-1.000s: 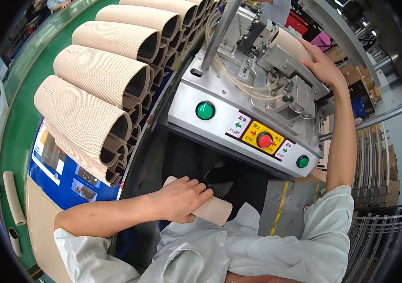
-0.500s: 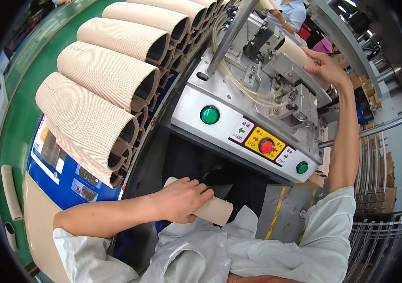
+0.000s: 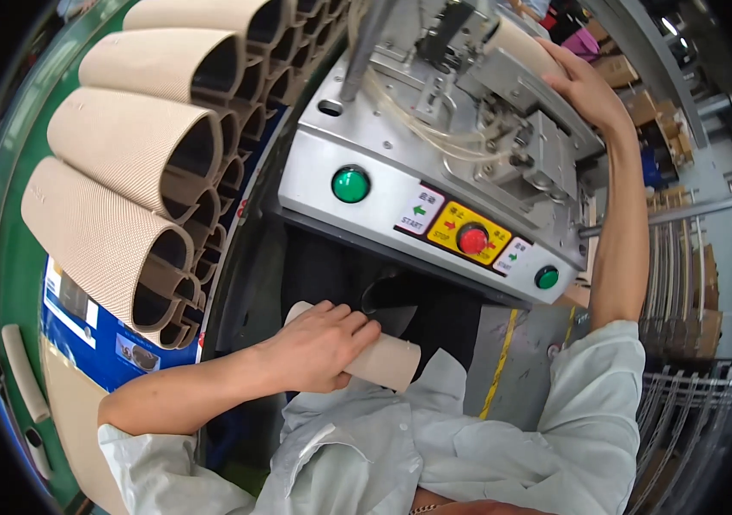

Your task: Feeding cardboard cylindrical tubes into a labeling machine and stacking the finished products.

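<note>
My left hand (image 3: 323,346) is wrapped over a beige curved sleeve (image 3: 390,363) held low in front of my shirt. Its fingers are closed across the upper side, and one end sticks out to the right. Up at the machine (image 3: 314,159), my right arm reaches to a second beige sleeve (image 3: 516,43), seated on the metal fixture (image 3: 516,81). My right hand (image 3: 587,90) is closed round the sleeve's right end, with the fingertips partly hidden behind it. The machine's front panel carries a large green button (image 3: 351,184), a red stop button (image 3: 472,239) and a smaller green button (image 3: 547,277).
Stacked beige textured sleeves (image 3: 108,232) stand in rows at the left on a green conveyor (image 3: 14,283). A loose narrow beige piece (image 3: 24,373) lies by the conveyor's edge. Clear hoses (image 3: 409,124) cross the machine. A metal post (image 3: 366,51) rises at its left.
The view has turned slightly, so the machine and the sleeve stacks sit further left. Both hands keep their holds, and the left one has shifted only a little.
</note>
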The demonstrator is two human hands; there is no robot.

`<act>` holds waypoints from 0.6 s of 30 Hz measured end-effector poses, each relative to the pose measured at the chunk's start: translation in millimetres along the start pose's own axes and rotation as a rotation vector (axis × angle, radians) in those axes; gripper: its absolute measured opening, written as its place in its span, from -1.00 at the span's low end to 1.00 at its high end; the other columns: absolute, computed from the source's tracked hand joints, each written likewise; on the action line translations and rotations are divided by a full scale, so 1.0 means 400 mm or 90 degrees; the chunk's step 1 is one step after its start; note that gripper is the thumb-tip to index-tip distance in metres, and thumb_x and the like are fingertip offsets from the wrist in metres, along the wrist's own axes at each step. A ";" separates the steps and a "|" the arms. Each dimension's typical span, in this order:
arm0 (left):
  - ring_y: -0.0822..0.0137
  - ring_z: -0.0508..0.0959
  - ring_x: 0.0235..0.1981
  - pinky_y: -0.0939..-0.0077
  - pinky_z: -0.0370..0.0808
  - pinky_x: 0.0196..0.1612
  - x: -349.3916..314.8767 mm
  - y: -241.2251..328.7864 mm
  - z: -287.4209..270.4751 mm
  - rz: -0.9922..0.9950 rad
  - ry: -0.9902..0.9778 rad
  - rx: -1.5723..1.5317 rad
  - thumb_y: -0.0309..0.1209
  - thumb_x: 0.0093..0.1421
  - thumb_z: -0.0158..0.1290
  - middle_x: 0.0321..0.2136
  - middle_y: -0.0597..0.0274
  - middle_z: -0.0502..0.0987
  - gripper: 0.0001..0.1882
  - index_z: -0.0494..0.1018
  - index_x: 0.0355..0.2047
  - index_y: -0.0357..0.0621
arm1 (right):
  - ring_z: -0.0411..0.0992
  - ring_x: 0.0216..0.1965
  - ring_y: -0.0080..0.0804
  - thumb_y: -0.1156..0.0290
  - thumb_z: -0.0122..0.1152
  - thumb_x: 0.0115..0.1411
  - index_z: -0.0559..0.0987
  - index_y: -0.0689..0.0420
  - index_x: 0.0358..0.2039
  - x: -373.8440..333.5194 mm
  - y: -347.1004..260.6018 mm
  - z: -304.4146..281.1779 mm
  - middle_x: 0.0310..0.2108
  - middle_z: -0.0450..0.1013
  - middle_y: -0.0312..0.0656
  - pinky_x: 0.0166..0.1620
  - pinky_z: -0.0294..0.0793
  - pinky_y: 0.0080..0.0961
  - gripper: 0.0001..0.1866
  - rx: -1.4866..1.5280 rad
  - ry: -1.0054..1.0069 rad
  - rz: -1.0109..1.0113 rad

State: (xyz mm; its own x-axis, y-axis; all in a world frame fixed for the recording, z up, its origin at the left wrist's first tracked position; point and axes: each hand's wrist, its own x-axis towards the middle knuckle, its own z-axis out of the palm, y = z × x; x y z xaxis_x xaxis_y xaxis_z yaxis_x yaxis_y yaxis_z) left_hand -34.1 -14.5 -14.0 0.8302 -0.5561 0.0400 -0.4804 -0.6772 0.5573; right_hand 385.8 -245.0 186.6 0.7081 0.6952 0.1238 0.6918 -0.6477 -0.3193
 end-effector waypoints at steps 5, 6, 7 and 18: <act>0.01 0.59 -0.07 0.20 0.53 0.03 0.026 0.006 -0.036 0.003 0.132 0.038 -0.37 -0.15 0.42 0.22 -0.04 0.43 -0.24 0.39 0.10 -0.18 | 0.44 0.29 -0.29 0.29 0.20 0.37 0.46 0.05 0.43 -0.005 -0.034 0.008 0.37 0.47 -0.24 0.34 0.36 -0.37 -0.39 -0.083 -0.037 0.039; -0.01 0.60 -0.06 0.19 0.56 0.03 0.038 0.009 -0.048 -0.019 0.181 0.054 -0.39 -0.18 0.42 0.33 -0.06 0.34 -0.23 0.39 0.10 -0.18 | 0.41 0.31 -0.17 0.27 0.18 0.38 0.39 0.08 0.47 0.035 0.062 -0.001 0.39 0.43 -0.15 0.34 0.35 -0.30 -0.34 -0.049 -0.062 -0.018; -0.03 0.61 -0.04 0.17 0.59 0.02 0.046 0.010 -0.059 -0.051 0.234 0.067 -0.40 -0.20 0.42 0.43 -0.09 0.24 -0.21 0.38 0.10 -0.19 | 0.38 0.32 -0.05 0.26 0.15 0.38 0.31 0.11 0.51 0.057 0.138 -0.004 0.41 0.39 -0.06 0.33 0.33 -0.23 -0.30 -0.014 -0.093 -0.083; -0.13 0.66 -0.19 0.20 0.64 -0.04 0.031 -0.025 -0.081 -0.225 0.230 0.185 -0.40 -0.17 0.39 0.60 0.00 0.01 -0.36 0.41 -0.03 -0.19 | 0.38 0.28 -0.06 0.55 0.07 0.30 0.48 0.24 0.27 -0.590 -0.022 0.341 0.27 0.41 0.06 0.39 0.32 -0.17 -0.50 0.100 0.682 -0.206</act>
State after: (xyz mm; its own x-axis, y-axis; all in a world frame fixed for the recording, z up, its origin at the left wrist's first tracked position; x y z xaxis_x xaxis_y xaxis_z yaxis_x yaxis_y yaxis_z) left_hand -10.1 0.9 7.8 0.9735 -0.1066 0.2023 -0.1718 -0.9248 0.3394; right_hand 193.4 -361.0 32.0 0.3078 0.1492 0.9397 0.8927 -0.3870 -0.2310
